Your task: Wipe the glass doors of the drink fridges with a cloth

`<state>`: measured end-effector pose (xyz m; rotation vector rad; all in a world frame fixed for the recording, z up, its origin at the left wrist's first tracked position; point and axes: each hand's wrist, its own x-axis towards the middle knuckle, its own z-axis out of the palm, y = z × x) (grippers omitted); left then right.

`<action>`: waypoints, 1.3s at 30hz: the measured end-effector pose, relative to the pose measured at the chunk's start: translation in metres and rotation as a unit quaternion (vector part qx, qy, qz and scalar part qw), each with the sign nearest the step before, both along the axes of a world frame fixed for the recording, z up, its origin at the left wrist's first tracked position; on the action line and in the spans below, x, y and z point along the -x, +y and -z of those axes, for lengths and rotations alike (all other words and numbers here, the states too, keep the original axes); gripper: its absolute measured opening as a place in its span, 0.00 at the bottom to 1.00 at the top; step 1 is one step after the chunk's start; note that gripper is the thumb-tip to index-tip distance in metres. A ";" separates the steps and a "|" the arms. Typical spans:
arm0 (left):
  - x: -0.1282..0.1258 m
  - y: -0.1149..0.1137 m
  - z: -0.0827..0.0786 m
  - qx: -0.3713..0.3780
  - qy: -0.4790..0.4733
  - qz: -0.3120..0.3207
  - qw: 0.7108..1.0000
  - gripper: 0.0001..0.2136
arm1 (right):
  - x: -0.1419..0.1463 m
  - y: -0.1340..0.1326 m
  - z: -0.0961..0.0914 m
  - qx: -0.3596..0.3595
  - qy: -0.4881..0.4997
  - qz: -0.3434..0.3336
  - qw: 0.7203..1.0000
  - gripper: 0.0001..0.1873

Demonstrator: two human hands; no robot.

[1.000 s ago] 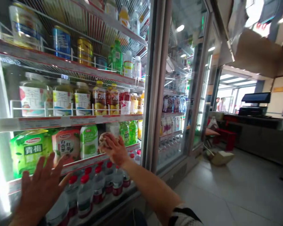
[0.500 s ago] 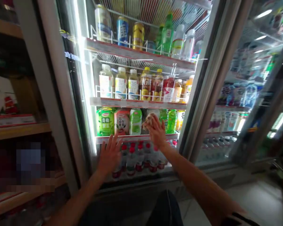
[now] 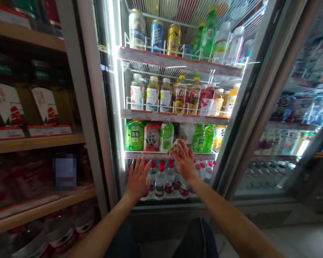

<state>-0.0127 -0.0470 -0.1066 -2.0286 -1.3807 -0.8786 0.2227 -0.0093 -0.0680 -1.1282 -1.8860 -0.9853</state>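
My right hand (image 3: 185, 161) presses a crumpled brownish cloth (image 3: 177, 145) to the glass door (image 3: 169, 211) of a drinks fridge, its fingers stretched over the cloth. Behind it are the price rail of the third shelf and red-capped bottles. Lower and to the left, my left hand (image 3: 137, 179) is held up at the glass with fingers spread and nothing in it. Whether its palm touches the glass I cannot tell. Through the glass, a green drink pack (image 3: 135, 136), a red drink pack (image 3: 151, 137) and a green-labelled bottle (image 3: 167, 137) stand above the hands.
Wooden shelves (image 3: 37, 139) with large bottles and price tags stand close on the left. A metal door frame (image 3: 258, 100) borders another drinks fridge (image 3: 290, 125) on the right. My knees (image 3: 196, 236) are right below the glass, above a tiled floor.
My right hand has slid the cloth down the glass, from bottle height to the shelf's price rail. My left hand stays low at the glass. The view has turned left.
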 end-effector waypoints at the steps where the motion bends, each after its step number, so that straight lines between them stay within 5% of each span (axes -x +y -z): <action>1: -0.001 0.000 -0.002 -0.004 -0.002 0.004 1.000 0.26 | 0.001 -0.003 0.007 0.013 -0.030 -0.015 0.999 0.22; 4: 0.000 0.002 -0.011 -0.023 -0.003 0.011 1.000 0.25 | 0.004 -0.006 0.014 0.043 -0.085 -0.046 0.994 0.21; 10: 0.004 0.011 -0.033 -0.060 -0.014 -0.012 0.998 0.25 | 0.023 0.008 -0.031 -0.036 0.032 -0.016 0.999 0.22; 16: 0.014 0.017 -0.055 -0.073 -0.025 -0.006 0.997 0.26 | 0.036 0.003 -0.034 -0.025 -0.124 -0.081 0.989 0.19; 20: 0.028 0.023 -0.080 -0.071 -0.054 -0.032 0.995 0.25 | 0.041 0.016 -0.067 -0.059 -0.010 -0.038 0.997 0.20; 22: 0.034 0.024 -0.087 -0.056 -0.067 -0.052 0.995 0.26 | 0.044 0.018 -0.069 -0.071 -0.004 -0.036 0.997 0.20; 27: 0.046 0.020 -0.085 -0.024 -0.053 -0.070 0.996 0.27 | 0.051 0.011 -0.052 -0.060 -0.144 -0.112 0.981 0.17; 33: 0.052 0.020 -0.080 -0.038 -0.061 -0.074 0.995 0.26 | 0.070 0.024 -0.096 -0.071 -0.016 -0.062 0.995 0.19; 39: 0.069 0.020 -0.081 -0.042 -0.072 -0.091 0.992 0.25 | 0.086 0.014 -0.070 -0.068 -0.158 -0.139 0.975 0.14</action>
